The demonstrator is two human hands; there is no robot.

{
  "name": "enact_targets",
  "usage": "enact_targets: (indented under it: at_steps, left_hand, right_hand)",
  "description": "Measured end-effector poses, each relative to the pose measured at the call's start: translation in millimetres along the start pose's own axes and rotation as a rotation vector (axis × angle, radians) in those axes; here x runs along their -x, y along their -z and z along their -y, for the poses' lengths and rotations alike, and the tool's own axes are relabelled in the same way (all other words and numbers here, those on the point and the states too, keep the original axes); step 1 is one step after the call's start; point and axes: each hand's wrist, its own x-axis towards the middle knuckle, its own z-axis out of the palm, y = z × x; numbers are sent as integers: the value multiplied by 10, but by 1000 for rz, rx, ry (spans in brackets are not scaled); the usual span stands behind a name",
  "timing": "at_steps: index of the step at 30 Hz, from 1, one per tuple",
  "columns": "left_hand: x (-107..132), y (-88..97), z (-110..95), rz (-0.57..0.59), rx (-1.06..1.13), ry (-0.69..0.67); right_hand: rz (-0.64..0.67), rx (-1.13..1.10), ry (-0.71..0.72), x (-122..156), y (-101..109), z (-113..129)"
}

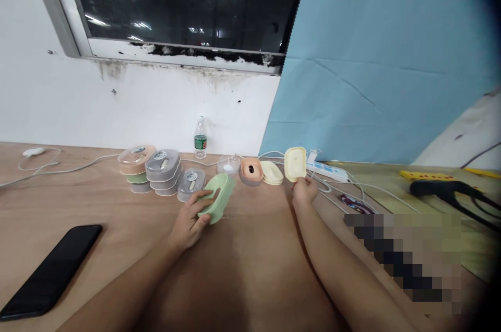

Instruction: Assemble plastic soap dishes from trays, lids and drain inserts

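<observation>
Green plastic, a tray (pixel 223 201) with an opening, sat over the table (pixel 254 230) in the left hand (pixel 190 223), whose fingers and thumb I saw partly closed on its near side. Remotely, I watched the right hand (pixel 305 191) pinch a pale yellow tray (pixel 295 164) by its lower edge, tipped up just right of stacked yellow pieces (pixel 273 173). Left of those stood an orange-topped box (pixel 247 171).

Green piece (pixel 224 197), one: light green, rounded oblong, opening through its middle; tilted, held by its near end in the left hand (pixel 190 220). Yellow tray (pixel 295 164), one: pale yellow, shallow, rounded corners, raised rim; raised nearly upright, held at its lower edge by the right hand (pixel 305 192).
</observation>
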Motion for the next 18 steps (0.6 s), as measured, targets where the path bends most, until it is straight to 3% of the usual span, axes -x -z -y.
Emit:
enact_targets:
  at_steps: [7,13,18]
  left_hand:
    - [-1,29,6,-6,-50,11]
    - [-6,28,20,-16,-64,-3]
    - [-1,22,31,-7,-64,-1]
  right_hand:
    - [-60,-58,-108,-75,-33,-76]
    - [-170,-33,-123,-178,-11,-123]
    - [-143,-1,-89,-183,-14,-166]
